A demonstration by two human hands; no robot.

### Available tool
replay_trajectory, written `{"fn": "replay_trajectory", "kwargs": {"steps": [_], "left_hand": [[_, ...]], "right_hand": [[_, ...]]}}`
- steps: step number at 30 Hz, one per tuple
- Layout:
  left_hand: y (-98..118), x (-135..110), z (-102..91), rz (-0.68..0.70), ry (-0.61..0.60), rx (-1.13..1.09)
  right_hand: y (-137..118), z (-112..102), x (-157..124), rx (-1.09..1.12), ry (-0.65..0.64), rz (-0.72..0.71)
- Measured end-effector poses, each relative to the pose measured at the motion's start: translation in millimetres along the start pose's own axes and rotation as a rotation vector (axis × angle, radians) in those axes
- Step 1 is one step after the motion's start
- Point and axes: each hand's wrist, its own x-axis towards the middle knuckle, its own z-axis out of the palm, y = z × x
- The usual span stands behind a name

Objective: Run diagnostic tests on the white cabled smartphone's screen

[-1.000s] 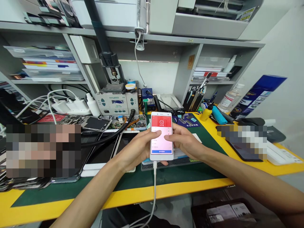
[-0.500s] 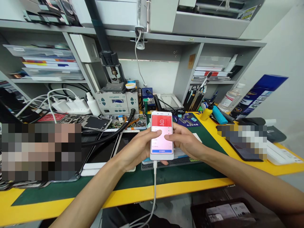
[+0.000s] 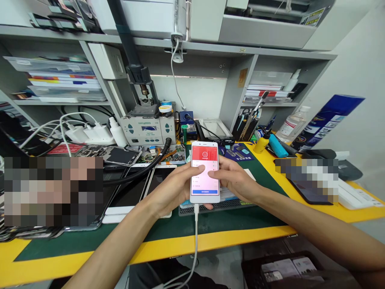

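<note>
A white smartphone [image 3: 205, 160] with a lit red and white screen is held upright above the green mat [image 3: 168, 228]. My left hand [image 3: 171, 190] grips its left edge, thumb resting on the screen. My right hand [image 3: 233, 178] wraps the right edge, its thumb also touching the screen. A white cable [image 3: 195, 241] is plugged into the phone's bottom and hangs down past the yellow bench edge [image 3: 210, 241].
A hot-air rework station [image 3: 147, 130] with a black hose stands behind the phone. Circuit boards and loose screens lie at left, chargers [image 3: 90, 134] behind them. Tool holder [image 3: 248, 122], blue bottle [image 3: 276, 145], clear bottle [image 3: 293, 122] and a blue box [image 3: 327, 120] sit right. Shelves rise behind.
</note>
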Motion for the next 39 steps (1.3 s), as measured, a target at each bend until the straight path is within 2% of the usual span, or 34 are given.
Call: {"fn": "replay_trajectory", "kwargs": {"steps": [15,25,34,39], "left_hand": [[-0.2,0.2,0.2,0.001,-0.004,0.006],[-0.5,1.4,-4.3,-0.007,-0.07,-0.105],[-0.6,1.8,-3.8,-0.015,-0.064,-0.106],[-0.7,1.7,-4.9,-0.006,-0.105,-0.127]], "right_hand": [[-3.5,2.5,-1.2,0.038,0.018,0.019],[-1.1,3.4,0.4,0.087,0.055,0.016],[0.1,5.2,0.4,0.116,0.062,0.015],[-3.7,6.6,-0.5,0.117,0.048,0.014]]}}
